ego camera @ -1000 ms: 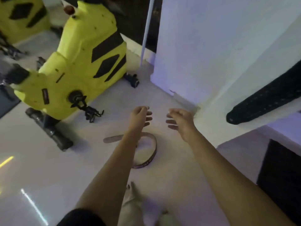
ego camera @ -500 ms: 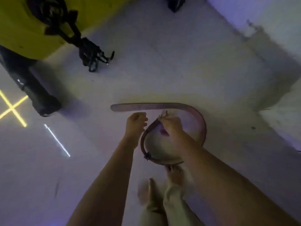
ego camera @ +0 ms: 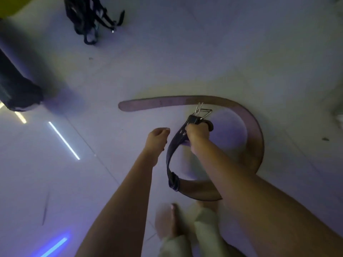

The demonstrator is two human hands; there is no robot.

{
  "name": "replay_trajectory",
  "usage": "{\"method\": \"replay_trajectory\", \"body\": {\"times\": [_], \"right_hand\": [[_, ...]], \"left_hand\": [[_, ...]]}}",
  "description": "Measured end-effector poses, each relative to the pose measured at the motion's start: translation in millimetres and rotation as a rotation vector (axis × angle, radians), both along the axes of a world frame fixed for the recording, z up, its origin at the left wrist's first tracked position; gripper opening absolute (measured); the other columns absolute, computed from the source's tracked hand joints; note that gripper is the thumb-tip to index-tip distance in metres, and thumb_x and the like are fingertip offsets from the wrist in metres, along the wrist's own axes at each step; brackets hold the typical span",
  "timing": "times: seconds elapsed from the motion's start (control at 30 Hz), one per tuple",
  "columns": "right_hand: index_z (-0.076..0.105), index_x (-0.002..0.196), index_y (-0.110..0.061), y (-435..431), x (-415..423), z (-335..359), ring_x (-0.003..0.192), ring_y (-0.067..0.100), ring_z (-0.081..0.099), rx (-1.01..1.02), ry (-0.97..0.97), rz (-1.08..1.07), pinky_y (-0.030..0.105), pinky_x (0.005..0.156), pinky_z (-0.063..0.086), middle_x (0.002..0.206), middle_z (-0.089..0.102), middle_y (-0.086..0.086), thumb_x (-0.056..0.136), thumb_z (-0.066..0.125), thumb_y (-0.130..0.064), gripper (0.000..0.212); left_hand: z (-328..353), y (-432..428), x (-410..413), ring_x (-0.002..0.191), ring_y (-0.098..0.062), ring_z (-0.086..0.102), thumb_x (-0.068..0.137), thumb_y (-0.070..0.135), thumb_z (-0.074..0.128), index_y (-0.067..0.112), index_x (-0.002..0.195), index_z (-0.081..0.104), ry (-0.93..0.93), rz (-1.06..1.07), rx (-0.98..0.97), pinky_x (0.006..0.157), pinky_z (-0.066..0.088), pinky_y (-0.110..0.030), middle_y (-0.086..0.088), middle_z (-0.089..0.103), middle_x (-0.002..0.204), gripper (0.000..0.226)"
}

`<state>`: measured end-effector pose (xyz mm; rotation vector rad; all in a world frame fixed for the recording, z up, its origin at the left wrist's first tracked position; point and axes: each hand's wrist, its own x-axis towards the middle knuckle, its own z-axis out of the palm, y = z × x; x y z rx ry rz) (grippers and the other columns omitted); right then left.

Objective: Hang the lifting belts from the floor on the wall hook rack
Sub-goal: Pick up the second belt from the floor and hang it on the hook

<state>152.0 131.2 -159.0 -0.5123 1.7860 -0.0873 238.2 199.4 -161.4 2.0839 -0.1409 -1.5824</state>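
Observation:
A brown leather lifting belt [ego camera: 254, 130] lies curled on the pale floor, its free tail [ego camera: 130, 105] pointing left. My right hand [ego camera: 196, 133] is shut on the belt's buckle end, just below the metal buckle [ego camera: 203, 111], and that end is raised off the floor. My left hand [ego camera: 156, 139] hovers to the left of the belt with its fingers loosely curled and nothing in it. The wall hook rack is out of view.
An exercise bike's black pedal with straps [ego camera: 92, 19] hangs at the top left, and its dark base foot [ego camera: 16, 89] stands at the left edge. My bare feet [ego camera: 167, 225] are at the bottom, close to the belt's loop.
The camera has dropped closer to the floor. My right hand has closed on the belt's buckle end and raised it a little. My left hand has stayed beside it.

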Motion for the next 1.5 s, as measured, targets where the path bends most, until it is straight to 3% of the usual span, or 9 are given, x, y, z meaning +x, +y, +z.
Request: {"method": "replay_trajectory", "body": {"times": [0.17, 0.3, 0.43, 0.6, 0.73, 0.83, 1.07, 1.2, 1.5], "right_hand": [[0.057, 0.105, -0.005, 0, -39, 122, 0.092, 0.033, 0.063, -0.121, -0.025, -0.017, 0.051, 0.08, 0.057, 0.1, 0.062, 0.015, 0.087, 0.049, -0.003, 0.02], [0.061, 0.108, -0.009, -2, -76, 250, 0.097, 0.032, 0.062, -0.363, -0.022, 0.025, 0.049, 0.092, 0.051, 0.104, 0.066, 0.014, 0.086, 0.053, -0.008, 0.023], [0.06, 0.1, -0.031, -1, -123, 388, 0.093, 0.026, 0.062, -0.577, -0.002, 0.08, 0.042, 0.09, 0.049, 0.102, 0.067, 0.001, 0.083, 0.054, -0.027, 0.018], [0.057, 0.114, -0.001, -9, -180, 554, 0.086, 0.021, 0.057, -0.776, -0.074, 0.008, 0.025, 0.07, 0.048, 0.096, 0.062, 0.013, 0.09, 0.052, -0.002, 0.025], [0.058, 0.11, -0.007, -8, -222, 660, 0.074, 0.022, 0.058, -0.919, -0.157, -0.128, 0.036, 0.071, 0.051, 0.091, 0.063, 0.013, 0.09, 0.051, -0.001, 0.022], [0.059, 0.112, -0.009, -4, -249, 733, 0.068, 0.015, 0.056, -1.057, -0.195, -0.196, 0.039, 0.072, 0.051, 0.083, 0.062, 0.005, 0.09, 0.051, -0.002, 0.024], [0.062, 0.11, -0.01, -11, -325, 873, 0.066, 0.015, 0.058, -1.375, -0.192, -0.349, 0.032, 0.066, 0.052, 0.077, 0.064, 0.003, 0.088, 0.058, -0.008, 0.023], [0.06, 0.096, -0.017, -10, -372, 921, 0.078, 0.022, 0.062, -1.42, -0.225, -0.397, 0.033, 0.067, 0.051, 0.086, 0.066, 0.003, 0.089, 0.059, -0.023, 0.009], [0.067, 0.091, -0.013, -10, -481, 1019, 0.076, 0.019, 0.063, -1.682, -0.326, -0.502, 0.037, 0.08, 0.054, 0.083, 0.067, 0.005, 0.089, 0.056, -0.007, 0.013]], "left_hand": [[125, -27, -30, 0.093, -0.02, 0.051, 0.097, 0.026, 0.043, 0.022, 0.077, 0.057, 0.082, -0.176, -0.175, 0.082, 0.038, -0.031, -0.006, 0.056, 0.094, 0.025], [251, -46, -60, 0.094, -0.021, 0.054, 0.097, 0.024, 0.044, 0.015, 0.101, 0.06, 0.149, -0.245, -0.311, 0.074, 0.045, -0.027, -0.009, 0.059, 0.101, 0.019], [383, -56, -93, 0.084, -0.02, 0.057, 0.094, 0.022, 0.05, 0.011, 0.104, 0.058, 0.261, -0.294, -0.426, 0.074, 0.05, -0.029, -0.012, 0.058, 0.1, 0.016], [532, -70, -142, 0.072, -0.013, 0.06, 0.092, 0.015, 0.054, 0.012, 0.099, 0.054, 0.288, -0.31, -0.619, 0.07, 0.052, -0.03, 0.007, 0.067, 0.07, 0.008], [637, -84, -184, 0.051, 0.002, 0.059, 0.092, 0.013, 0.054, 0.019, 0.088, 0.058, 0.256, -0.352, -0.86, 0.047, 0.047, -0.014, 0.014, 0.067, 0.055, 0.009], [710, -93, -214, 0.056, 0.001, 0.061, 0.091, 0.013, 0.055, 0.02, 0.088, 0.062, 0.239, -0.408, -1.016, 0.054, 0.049, -0.018, 0.01, 0.068, 0.062, 0.01], [852, -114, -296, 0.066, -0.008, 0.061, 0.086, 0.021, 0.058, 0.021, 0.093, 0.065, 0.305, -0.461, -1.337, 0.079, 0.05, -0.039, -0.004, 0.06, 0.084, 0.009], [916, -120, -356, 0.062, -0.006, 0.058, 0.092, 0.014, 0.054, 0.018, 0.092, 0.063, 0.394, -0.429, -1.444, 0.074, 0.05, -0.034, -0.001, 0.058, 0.077, 0.01], [1004, -121, -473, 0.077, -0.013, 0.067, 0.091, 0.017, 0.056, 0.016, 0.101, 0.067, 0.475, -0.615, -1.636, 0.072, 0.054, -0.033, 0.0, 0.069, 0.083, 0.015]]}}
